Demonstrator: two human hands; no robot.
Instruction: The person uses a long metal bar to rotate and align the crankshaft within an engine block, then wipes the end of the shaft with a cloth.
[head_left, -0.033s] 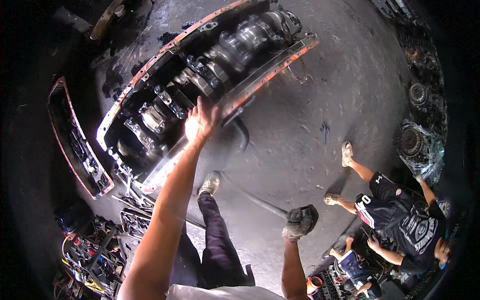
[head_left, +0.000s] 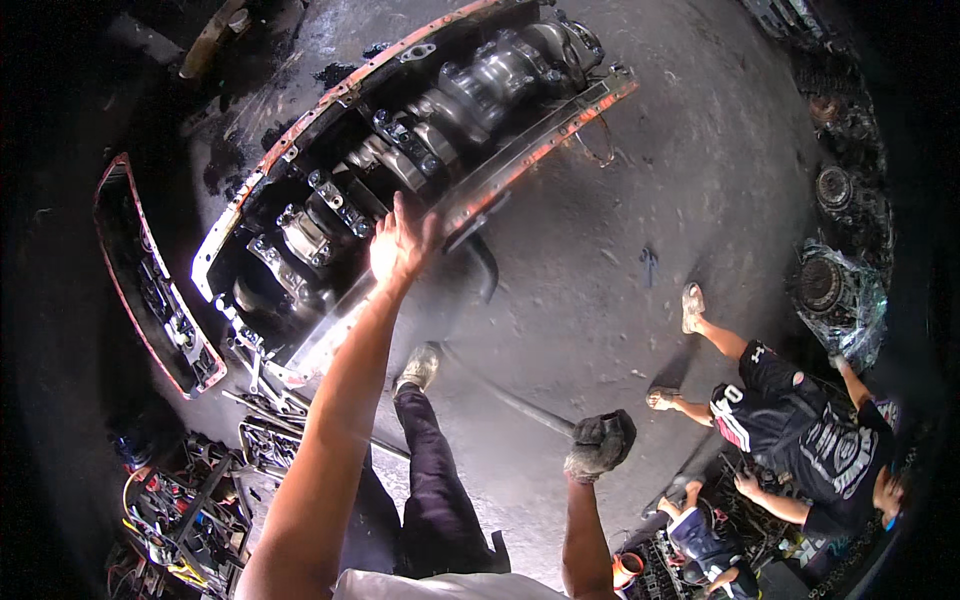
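Observation:
An open engine block [head_left: 330,275] with an orange-edged rim lies lengthwise before me, its crankshaft [head_left: 400,155] and bearing caps exposed. My bare left hand [head_left: 400,248] is at the block's near rim, with its fingers extended over it; it holds nothing that I can see. On my right hand [head_left: 600,445] is a dark, dirty work glove, its fingers closed. A long, grey, slightly curved rod or hose [head_left: 515,402] runs from the glove toward the upper left, and its far end fades near my shoe. Whether it is stiff cannot be made out.
A long oil pan [head_left: 118,235] holding metal parts lies at the left. Tools and cables [head_left: 190,510] are heaped at lower left. A dark curved pipe [head_left: 485,272] hangs by the block. Two people [head_left: 800,440] work at lower right, near plastic-wrapped machinery [head_left: 840,300].
The person at lower right has shifted slightly. Both my hands and the engine block stay where they were.

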